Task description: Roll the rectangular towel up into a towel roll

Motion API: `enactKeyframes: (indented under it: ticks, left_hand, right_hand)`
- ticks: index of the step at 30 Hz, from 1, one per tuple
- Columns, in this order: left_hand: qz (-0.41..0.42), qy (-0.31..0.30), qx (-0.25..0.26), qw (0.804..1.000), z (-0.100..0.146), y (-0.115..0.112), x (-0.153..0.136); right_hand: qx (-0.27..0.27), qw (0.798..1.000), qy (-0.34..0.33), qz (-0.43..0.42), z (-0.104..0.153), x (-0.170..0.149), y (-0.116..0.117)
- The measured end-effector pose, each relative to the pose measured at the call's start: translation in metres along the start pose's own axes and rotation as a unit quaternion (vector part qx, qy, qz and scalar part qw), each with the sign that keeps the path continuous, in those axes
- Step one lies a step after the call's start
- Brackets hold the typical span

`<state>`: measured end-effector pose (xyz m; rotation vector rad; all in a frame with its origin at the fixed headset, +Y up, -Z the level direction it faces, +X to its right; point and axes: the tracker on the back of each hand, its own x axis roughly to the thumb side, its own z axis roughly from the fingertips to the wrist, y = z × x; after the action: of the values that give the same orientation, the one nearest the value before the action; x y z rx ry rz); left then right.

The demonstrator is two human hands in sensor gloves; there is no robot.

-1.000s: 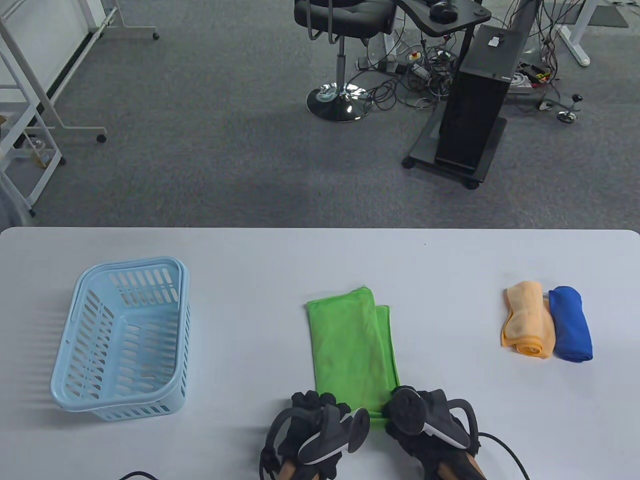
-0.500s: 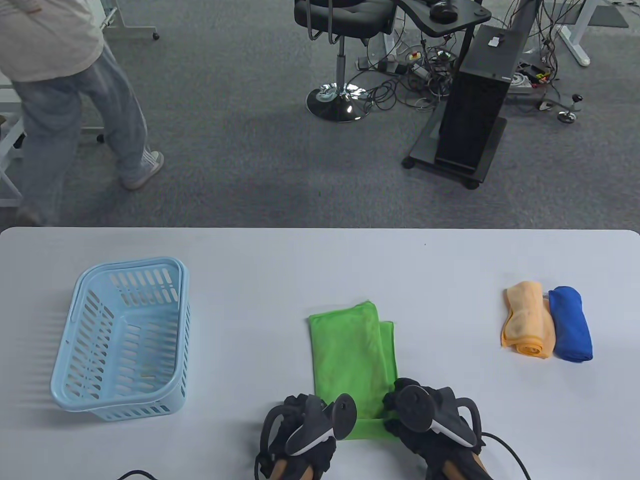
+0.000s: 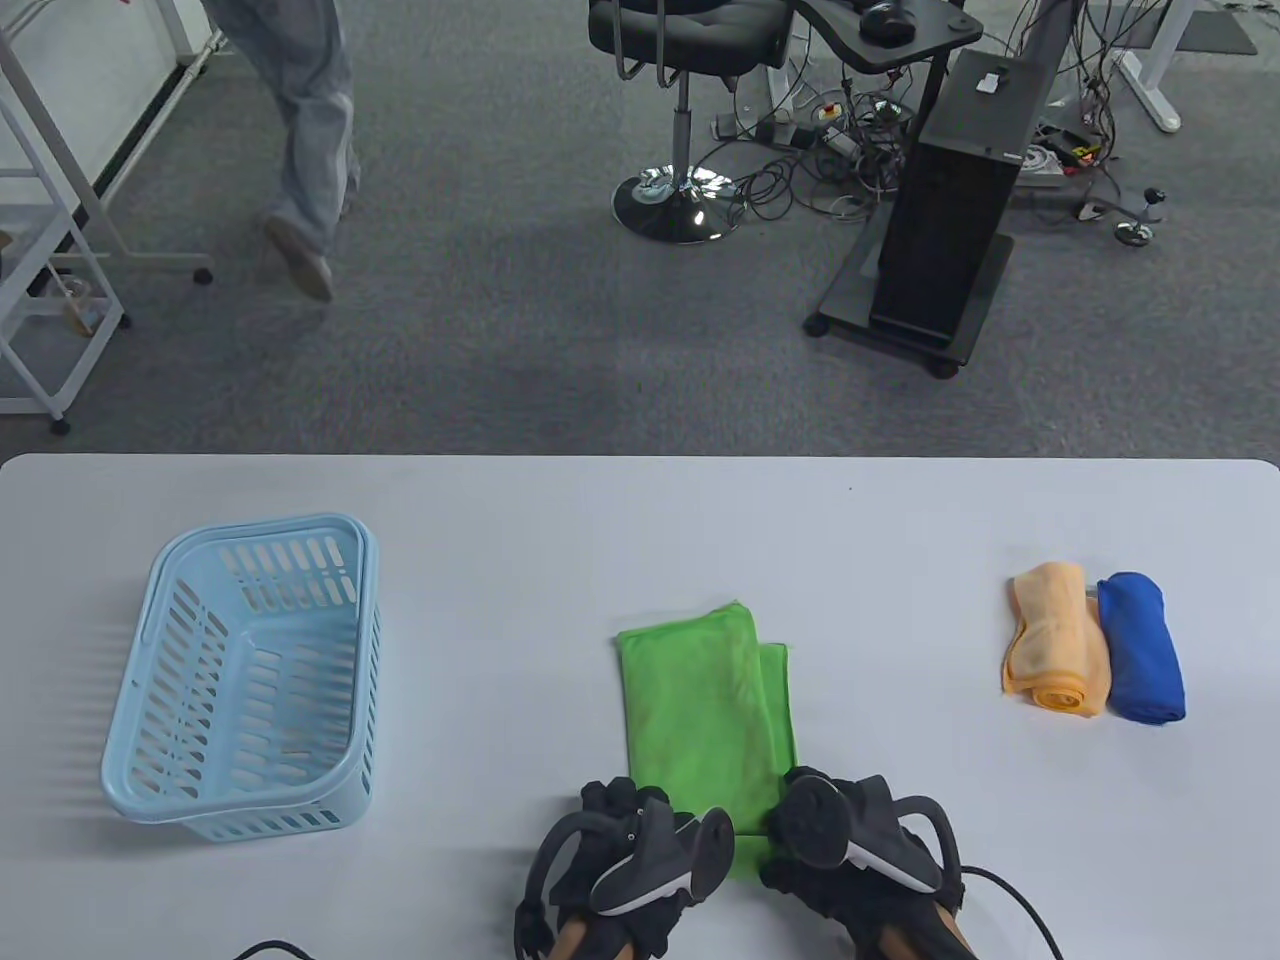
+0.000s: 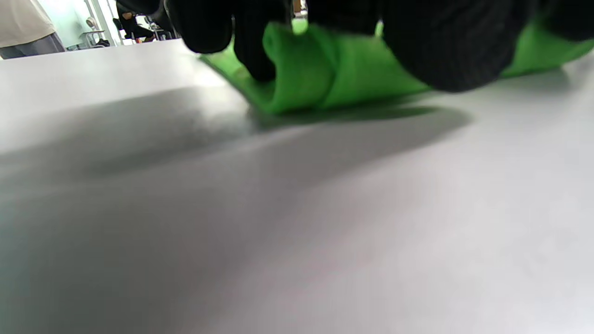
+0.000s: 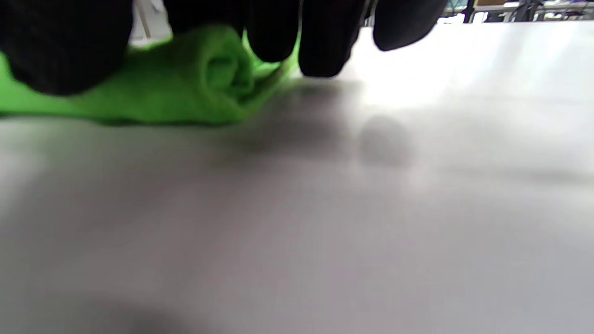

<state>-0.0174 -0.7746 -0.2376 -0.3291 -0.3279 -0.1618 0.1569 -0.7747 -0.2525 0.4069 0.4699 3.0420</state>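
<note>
A green towel lies folded into a long strip on the white table, its near end rolled up. My left hand grips the left end of the roll and my right hand grips the right end. In the left wrist view my fingers curl over the green roll. In the right wrist view the spiral end of the roll shows under my fingers. The trackers hide most of the roll in the table view.
A light blue plastic basket stands at the left of the table. An orange towel roll and a blue towel roll lie side by side at the right. A person walks on the carpet beyond the table.
The far edge of the green towel has slid toward me. Both hands pulled back and came forward again over the rolled near end. The person behind walked off to the back.
</note>
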Motion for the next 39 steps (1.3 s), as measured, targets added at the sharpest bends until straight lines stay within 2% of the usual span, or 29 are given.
enactKeyframes:
  ticks: [2, 6, 14, 21, 25, 30, 34, 38, 39]
  left_hand:
    - [-0.01, 0.004, 0.005, 1.0, -0.001, 0.0, 0.001]
    - [0.025, 0.008, 0.036, 0.999, 0.0, 0.0, -0.002]
    - [0.109, 0.015, 0.04, 0.993, 0.005, 0.001, -0.015]
    - [0.066, 0.028, 0.037, 0.997, 0.0, -0.003, -0.01]
    - [0.038, 0.013, 0.082, 0.996, -0.001, 0.001, -0.003]
    - [0.02, 0.016, 0.067, 0.997, 0.001, 0.004, -0.001]
    - [0.051, 0.001, 0.039, 0.998, 0.0, 0.0, -0.006]
    - [0.014, 0.01, 0.017, 1.0, -0.003, -0.003, -0.005]
    - [0.013, 0.009, 0.023, 1.0, -0.003, -0.003, -0.005]
  right_hand:
    - [0.007, 1.0, 0.001, 0.014, 0.0, 0.002, 0.001]
    - [-0.022, 1.0, 0.01, -0.019, 0.0, -0.001, 0.0]
    - [0.002, 0.999, -0.003, -0.043, 0.003, -0.006, -0.004]
    - [-0.028, 0.998, 0.002, -0.048, 0.002, -0.005, -0.006]
    - [-0.06, 0.997, -0.015, -0.036, 0.002, 0.003, -0.006]
    - [-0.058, 0.998, -0.008, -0.026, 0.003, 0.001, -0.006]
    - [-0.028, 0.999, -0.009, -0.043, 0.001, -0.004, -0.004]
    - [0.018, 1.0, -0.002, 0.003, 0.0, 0.0, 0.001]
    - [0.006, 1.0, 0.001, 0.0, 0.0, 0.001, 0.001]
